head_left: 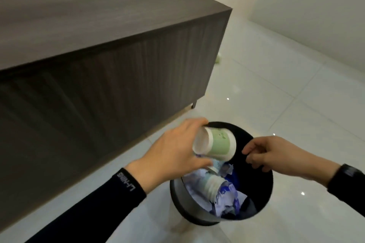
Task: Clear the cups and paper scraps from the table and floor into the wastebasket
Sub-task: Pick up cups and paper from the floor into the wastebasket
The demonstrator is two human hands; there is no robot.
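Note:
My left hand grips a white and pale green paper cup lying on its side, held just over the open top of the black round wastebasket. Inside the basket lie another white cup and crumpled white and blue paper scraps. My right hand hovers over the basket's right side with its fingers curled loosely and nothing in them. Another pale green cup lies on the floor beyond the table's far corner, partly hidden by it.
A dark grey wooden table with a panelled side fills the left and upper part of the view; its short leg stands near the basket. Glossy white floor tiles spread to the right. A white wall rises at the upper right.

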